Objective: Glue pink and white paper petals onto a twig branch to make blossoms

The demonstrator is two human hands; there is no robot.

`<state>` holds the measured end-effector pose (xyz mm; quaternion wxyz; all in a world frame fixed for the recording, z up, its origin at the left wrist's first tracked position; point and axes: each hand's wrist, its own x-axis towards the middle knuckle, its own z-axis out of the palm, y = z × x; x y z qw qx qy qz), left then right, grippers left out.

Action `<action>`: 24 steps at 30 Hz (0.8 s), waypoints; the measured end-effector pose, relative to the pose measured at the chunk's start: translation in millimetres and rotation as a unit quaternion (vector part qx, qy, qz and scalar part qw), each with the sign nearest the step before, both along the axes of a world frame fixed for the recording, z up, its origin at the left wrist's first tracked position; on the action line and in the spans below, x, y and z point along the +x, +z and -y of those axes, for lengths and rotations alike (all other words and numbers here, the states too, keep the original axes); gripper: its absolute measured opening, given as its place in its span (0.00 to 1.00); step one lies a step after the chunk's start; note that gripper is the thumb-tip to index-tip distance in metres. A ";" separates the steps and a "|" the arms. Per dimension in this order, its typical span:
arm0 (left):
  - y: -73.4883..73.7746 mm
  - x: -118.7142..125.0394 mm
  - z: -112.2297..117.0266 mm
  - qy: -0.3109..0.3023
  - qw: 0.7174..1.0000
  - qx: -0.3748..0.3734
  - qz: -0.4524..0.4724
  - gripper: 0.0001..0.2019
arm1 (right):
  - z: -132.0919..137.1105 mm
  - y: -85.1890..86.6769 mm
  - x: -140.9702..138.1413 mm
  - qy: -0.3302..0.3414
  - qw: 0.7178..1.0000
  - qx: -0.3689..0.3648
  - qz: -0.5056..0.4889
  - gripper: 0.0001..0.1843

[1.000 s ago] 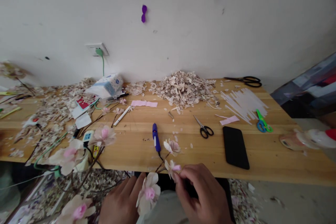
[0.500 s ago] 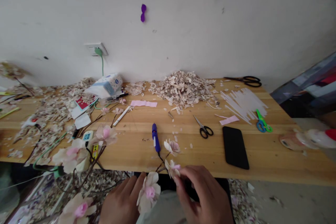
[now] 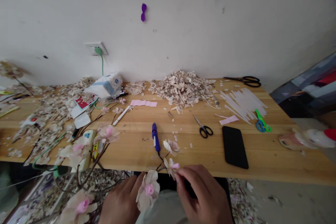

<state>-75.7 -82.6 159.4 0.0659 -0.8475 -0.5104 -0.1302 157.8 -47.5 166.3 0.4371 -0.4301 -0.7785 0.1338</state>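
My right hand has its thumb and fingertips pinched on a petal at the right side of a small cream artificial flower with a rolled pink centre. My left hand is closed round the flower branch, its grip partly covered by its own fingers and by a larger pink-centred blossom beside it. Another small blossom stands on a twig just beyond. More blossoms of the branch spread out left, among them one low flower. A blue glue gun lies on the table beyond my hands.
On the wooden table are small scissors, a black phone, white strips, green-blue scissors and a heap of dry petals. A tissue pack and a power strip stand left. A bottle lies right.
The blossoms on the left have swayed a little to the right. The flower at my right fingertips has turned slightly, its pink centre now more sideways. Both hands stay nearly in place.
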 end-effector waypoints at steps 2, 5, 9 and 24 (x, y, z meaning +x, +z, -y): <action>0.0 0.2 0.4 0.006 1.000 -0.003 -0.002 0.25 | 0.4 -0.1 -0.4 0.000 1.000 0.006 0.007 0.09; -0.4 -0.2 1.3 0.005 1.000 -0.003 -0.007 0.27 | 1.2 0.0 -1.2 -0.018 0.999 0.023 0.013 0.09; -1.1 -1.0 1.8 0.000 1.000 -0.008 0.001 0.24 | 2.0 -0.4 -1.8 -0.027 0.999 0.028 0.017 0.08; 1.3 1.5 -1.1 0.009 1.000 -0.019 0.011 0.24 | 3.9 -1.4 -3.6 -0.037 0.997 0.049 0.052 0.04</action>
